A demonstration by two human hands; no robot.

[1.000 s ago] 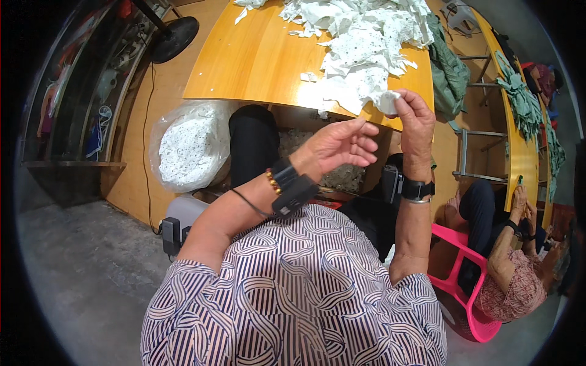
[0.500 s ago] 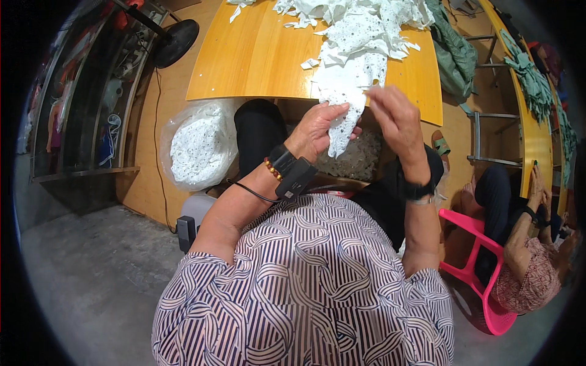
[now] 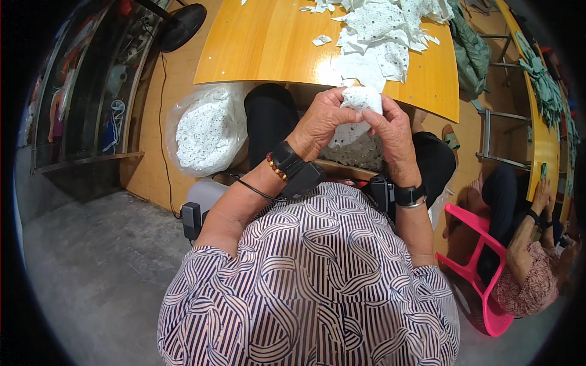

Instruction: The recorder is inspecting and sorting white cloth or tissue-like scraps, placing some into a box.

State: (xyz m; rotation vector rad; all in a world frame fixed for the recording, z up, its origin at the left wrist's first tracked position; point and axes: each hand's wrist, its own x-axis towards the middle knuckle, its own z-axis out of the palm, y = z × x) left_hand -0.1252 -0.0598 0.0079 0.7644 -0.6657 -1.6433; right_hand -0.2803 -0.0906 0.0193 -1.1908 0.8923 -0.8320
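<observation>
A small white fabric piece with dark specks (image 3: 363, 99) is held up between both hands at the near edge of the yellow wooden table. My left hand (image 3: 322, 119) pinches its left side between thumb and fingers. On the right side my right hand (image 3: 394, 129) grips it the same way, the two thumbs close together. Just behind it, a heap of similar speckled white fabric pieces (image 3: 381, 27) spreads over the table (image 3: 268, 49), with some hanging toward its near edge. Below the hands, a box holds more speckled scraps (image 3: 360, 152).
A clear plastic bag of speckled white pieces (image 3: 204, 131) stands left of my leg. Dark shelving (image 3: 79, 97) and a round black stand base (image 3: 183, 27) are at the left. At the right, a co-worker's hands (image 3: 542, 195) rest near another table, beside a pink stool (image 3: 482, 262).
My right hand has come down to grip the fabric piece too. The piece is now raised and spread between both hands instead of hanging from the left hand. The view has shifted slightly.
</observation>
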